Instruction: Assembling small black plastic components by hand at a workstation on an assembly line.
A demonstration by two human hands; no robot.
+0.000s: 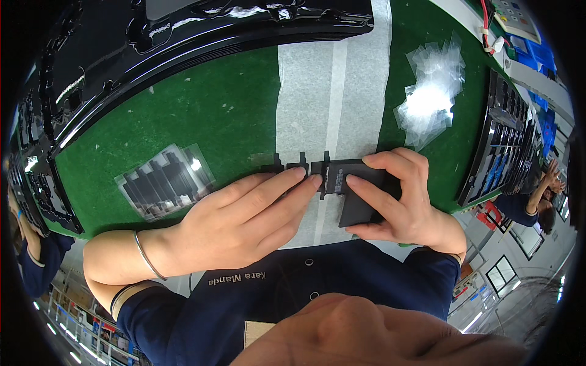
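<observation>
My right hand (400, 198) grips a flat black rectangular battery (360, 204), thumb at the near edge and fingers on its top and far edge. Beside the battery's left edge is a clear sheet with black die-cut stickers (325, 160), their narrow tabs pointing away from me. My left hand (250, 213) is closed over this sheet, fingertips close together on the black pieces; its thumb is hidden. One sticker meets the battery's left edge; whether it is stuck there I cannot tell. A stack of similar sticker sheets (160, 183) lies left of my left hand.
A white paper strip (305, 91) runs across the green table mat (226, 104). Clear film pieces (430, 91) are heaped at far right. Glossy black trays (244, 27) fill the far left; more black trays (497, 143) stand at the right edge. Other people sit at both sides.
</observation>
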